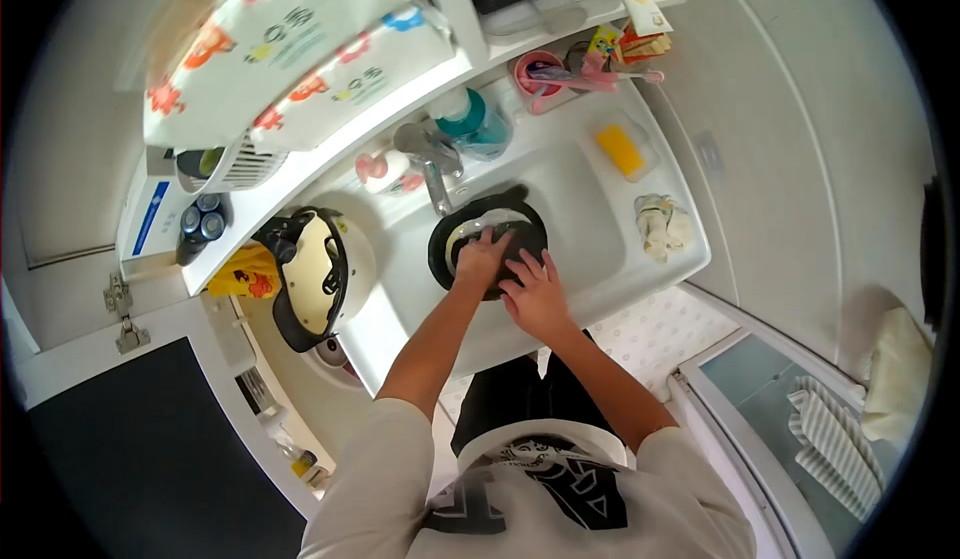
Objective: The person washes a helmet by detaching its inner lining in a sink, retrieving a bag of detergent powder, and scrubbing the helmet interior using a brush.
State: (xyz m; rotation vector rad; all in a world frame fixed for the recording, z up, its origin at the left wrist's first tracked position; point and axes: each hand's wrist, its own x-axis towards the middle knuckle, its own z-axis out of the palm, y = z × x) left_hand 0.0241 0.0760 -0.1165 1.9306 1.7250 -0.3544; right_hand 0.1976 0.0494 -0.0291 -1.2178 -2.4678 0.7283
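Note:
In the white sink basin, below the metal faucet, lies a round black bowl-like object with pale liquid or suds inside. Dark material is bunched in it, too small to identify. My left hand reaches into its middle, fingers pressed on the dark material. At its right side my right hand has its fingers spread over the edge of the dark material.
A cream helmet sits at the sink's left. Behind the faucet stand a teal bottle and a pump bottle. On the right are a yellow sponge and a crumpled cloth. A pink cup holds toothbrushes.

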